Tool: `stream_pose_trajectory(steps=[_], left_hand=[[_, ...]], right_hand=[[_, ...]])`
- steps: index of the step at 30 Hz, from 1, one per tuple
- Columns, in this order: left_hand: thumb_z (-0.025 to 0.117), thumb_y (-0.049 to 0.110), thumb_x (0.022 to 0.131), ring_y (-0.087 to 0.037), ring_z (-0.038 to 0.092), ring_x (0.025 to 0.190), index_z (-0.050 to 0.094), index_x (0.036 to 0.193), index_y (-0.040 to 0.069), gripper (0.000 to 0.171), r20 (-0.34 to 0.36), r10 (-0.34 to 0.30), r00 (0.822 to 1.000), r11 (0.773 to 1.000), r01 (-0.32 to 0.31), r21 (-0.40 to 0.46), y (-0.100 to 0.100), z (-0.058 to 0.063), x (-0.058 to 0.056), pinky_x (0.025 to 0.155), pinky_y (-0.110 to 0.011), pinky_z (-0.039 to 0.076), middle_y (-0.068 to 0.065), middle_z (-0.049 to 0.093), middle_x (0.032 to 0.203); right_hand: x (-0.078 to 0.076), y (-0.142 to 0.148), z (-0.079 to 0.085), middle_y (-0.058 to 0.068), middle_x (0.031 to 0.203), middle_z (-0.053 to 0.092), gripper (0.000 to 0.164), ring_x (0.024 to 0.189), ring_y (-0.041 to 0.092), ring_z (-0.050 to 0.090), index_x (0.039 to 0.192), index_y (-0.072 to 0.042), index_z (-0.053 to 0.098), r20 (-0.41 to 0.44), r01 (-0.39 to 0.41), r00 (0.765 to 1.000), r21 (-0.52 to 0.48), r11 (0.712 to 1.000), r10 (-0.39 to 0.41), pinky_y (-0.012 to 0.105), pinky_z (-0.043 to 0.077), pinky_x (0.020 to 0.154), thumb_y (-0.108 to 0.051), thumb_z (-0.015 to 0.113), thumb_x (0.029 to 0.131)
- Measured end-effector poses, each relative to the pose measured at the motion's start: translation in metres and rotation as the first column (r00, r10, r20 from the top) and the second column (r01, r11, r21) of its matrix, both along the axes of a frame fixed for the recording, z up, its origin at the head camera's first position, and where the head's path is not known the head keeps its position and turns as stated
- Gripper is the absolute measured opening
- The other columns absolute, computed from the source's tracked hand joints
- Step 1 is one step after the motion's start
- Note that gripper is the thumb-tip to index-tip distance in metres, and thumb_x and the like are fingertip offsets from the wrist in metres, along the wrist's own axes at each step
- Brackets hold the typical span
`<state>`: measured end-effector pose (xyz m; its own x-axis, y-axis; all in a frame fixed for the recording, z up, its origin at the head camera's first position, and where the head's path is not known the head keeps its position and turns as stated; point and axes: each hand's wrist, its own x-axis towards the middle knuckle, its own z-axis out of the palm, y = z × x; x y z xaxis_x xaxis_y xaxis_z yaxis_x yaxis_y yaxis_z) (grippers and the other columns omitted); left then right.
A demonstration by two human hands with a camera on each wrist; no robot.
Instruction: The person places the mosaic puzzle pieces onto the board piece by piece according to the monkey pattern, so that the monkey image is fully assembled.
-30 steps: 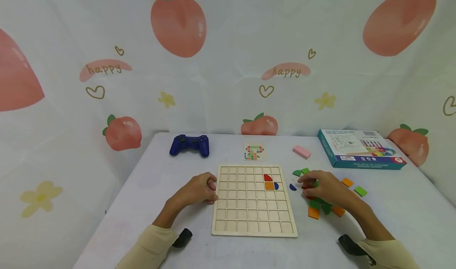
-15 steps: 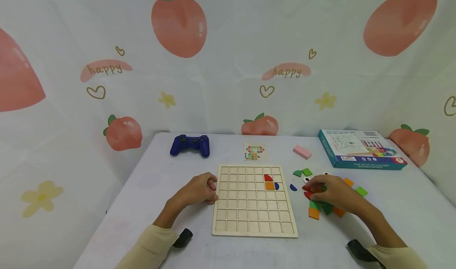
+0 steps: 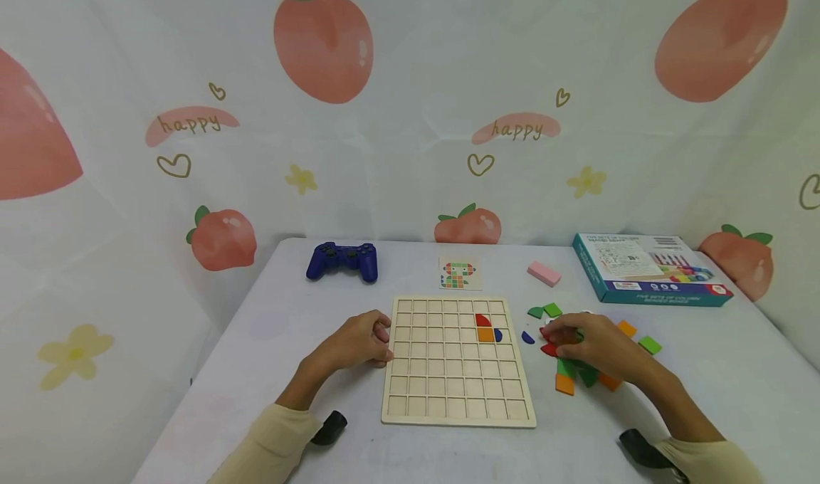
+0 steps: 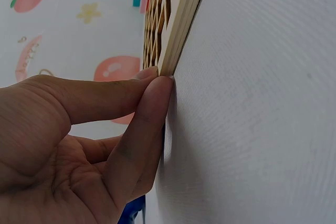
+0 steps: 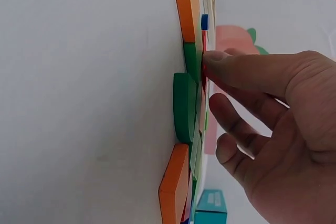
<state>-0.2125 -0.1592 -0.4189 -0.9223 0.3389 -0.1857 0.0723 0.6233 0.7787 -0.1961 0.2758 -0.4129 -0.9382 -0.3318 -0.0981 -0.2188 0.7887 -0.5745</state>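
Pinching the board (image 3: 448,384) at its left edge with the left hand (image 3: 359,339), thumb and a finger meeting at the rim. Board lies flat on the table (image 3: 224,370), between the two hands. Three pieces sit in its cells, far right area: red quarter (image 3: 482,320), orange square (image 3: 485,334) right below it, blue half-round (image 3: 497,335) in the next cell to the right.

Right hand (image 3: 588,338) is at the tile pile (image 3: 566,368), right of the board and apart from it. Thumb and index touch red pieces (image 3: 549,350) there; cannot tell if any is gripped or only touched. Its other fingers are bent; part of the pile is hidden under the hand.

Loose blue tile (image 3: 528,337) lies between board and right hand. Green quarter (image 3: 535,312) and green square (image 3: 552,310) lie at the pile's far side, orange tile (image 3: 564,385) at its near side. One more green tile (image 3: 650,344) lies right of the hand.

Behind the board: pattern card (image 3: 460,274), pink block (image 3: 544,273) to its right, box (image 3: 650,270) at back right, blue controller (image 3: 342,260) at back left. Peach-print backdrop (image 3: 397,164) behind the table.
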Motion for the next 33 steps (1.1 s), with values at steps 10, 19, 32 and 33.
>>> stream_pose_trajectory(steps=[10, 19, 32, 33], left_hand=[[0.084, 0.003, 0.084, -0.017, 0.063, 0.088, 0.060, 0.131, -0.007, 0.053, 0.005, 0.007, 1.000, 1.000, -0.007, -0.010, 0.0001, -0.0013, -0.0002, 0.082, -0.033, 0.055, -0.008, 0.065, 0.103], [0.083, 0.003, 0.085, -0.017, 0.063, 0.088, 0.060, 0.131, -0.007, 0.053, 0.008, 0.008, 1.000, 1.000, -0.008, -0.001, 0.0000, -0.0012, -0.0001, 0.081, -0.032, 0.055, -0.008, 0.065, 0.103], [0.084, 0.003, 0.084, -0.017, 0.062, 0.088, 0.060, 0.131, -0.007, 0.053, 0.008, 0.012, 1.000, 1.000, -0.012, -0.001, 0.0013, -0.0003, 0.0005, 0.081, -0.032, 0.055, -0.008, 0.064, 0.103], [0.084, 0.003, 0.084, -0.017, 0.062, 0.089, 0.060, 0.131, -0.007, 0.053, 0.007, 0.011, 1.000, 1.000, -0.011, -0.003, 0.0013, -0.0001, 0.0006, 0.082, -0.033, 0.055, -0.008, 0.065, 0.103]], right_hand=[[-0.0019, -0.0052, -0.0001, 0.006, 0.111, 0.074, 0.029, 0.100, 0.023, 0.063, 0.114, -0.008, 0.079, -0.002, 0.034, 0.999, 0.025, 0.999, -0.034, 0.045, 0.058, 0.088, -0.018, 0.087, 0.088], [-0.0038, -0.0080, 0.0009, 0.000, 0.105, 0.074, 0.028, 0.098, 0.021, 0.059, 0.116, -0.008, 0.080, 0.029, -0.015, 0.999, 0.043, 0.999, 0.013, 0.040, 0.055, 0.086, -0.013, 0.084, 0.089], [-0.0023, -0.0104, -0.0023, -0.002, 0.094, 0.065, 0.025, 0.095, 0.021, 0.053, 0.104, -0.013, 0.081, 0.018, -0.022, 1.000, 0.064, 0.998, 0.021, 0.032, 0.049, 0.077, -0.026, 0.089, 0.085], [-0.0018, -0.0104, -0.0022, -0.002, 0.095, 0.065, 0.025, 0.096, 0.022, 0.053, 0.105, -0.013, 0.081, 0.015, -0.023, 1.000, 0.069, 0.997, 0.022, 0.033, 0.049, 0.077, -0.026, 0.089, 0.085]])
